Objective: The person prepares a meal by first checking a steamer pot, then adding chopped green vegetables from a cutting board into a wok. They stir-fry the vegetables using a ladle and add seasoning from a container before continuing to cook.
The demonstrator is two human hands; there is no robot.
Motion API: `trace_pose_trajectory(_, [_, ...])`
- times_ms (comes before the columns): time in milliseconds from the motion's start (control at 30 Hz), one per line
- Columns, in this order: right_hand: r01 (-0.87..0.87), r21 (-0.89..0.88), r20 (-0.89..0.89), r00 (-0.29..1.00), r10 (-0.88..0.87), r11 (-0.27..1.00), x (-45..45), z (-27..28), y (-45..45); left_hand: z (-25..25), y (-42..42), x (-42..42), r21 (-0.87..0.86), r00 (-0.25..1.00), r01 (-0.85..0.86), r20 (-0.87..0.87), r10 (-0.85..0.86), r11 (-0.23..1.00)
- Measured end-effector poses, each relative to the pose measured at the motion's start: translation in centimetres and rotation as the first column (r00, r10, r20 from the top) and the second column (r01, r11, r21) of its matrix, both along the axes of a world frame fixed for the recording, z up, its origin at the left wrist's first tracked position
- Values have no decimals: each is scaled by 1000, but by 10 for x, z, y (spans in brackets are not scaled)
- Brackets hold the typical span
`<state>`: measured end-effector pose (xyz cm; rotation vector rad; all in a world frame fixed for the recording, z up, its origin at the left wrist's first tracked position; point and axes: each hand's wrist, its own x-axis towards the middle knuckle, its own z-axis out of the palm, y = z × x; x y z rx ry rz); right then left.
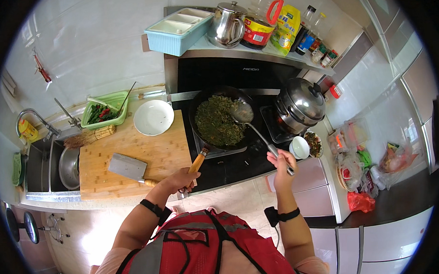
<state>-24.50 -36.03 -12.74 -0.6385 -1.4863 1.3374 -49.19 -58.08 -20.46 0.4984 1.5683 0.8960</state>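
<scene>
My left hand (181, 180) grips the wooden handle (198, 161) of a dark wok (252, 99) on the black gas hob (224, 171). Chopped dark-green leafy food (219, 122) covers much of the wok's inside. In my right hand (282, 163) is the grey handle of a metal ladle (259, 133); its bowl rests at the right side of the greens. Left of the hob, a cleaver (128, 166) lies on a bamboo cutting board (107, 150), its handle end close to my left forearm. A white plate (154, 117) sits at the board's back edge.
A lidded steel pot (301, 101) occupies the right burner. Beside it stand a white bowl (299, 147) and a dish of chopped food (313, 144). Bottles and a steel kettle (227, 26) line the shelf (202, 47). A green basket (106, 109) and sink (43, 168) are left.
</scene>
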Motion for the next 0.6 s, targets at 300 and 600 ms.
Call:
trace_pose_trajectory(300, [27,-200,60,998,-15,979,0,-9,7,-2,0,1,44,1000,-3,28,1,999])
trace_pose_trajectory(600, [-57,-152,195,977,86,987,-1,20,21,-5,1,-2,48,1000,2,29,-3,999])
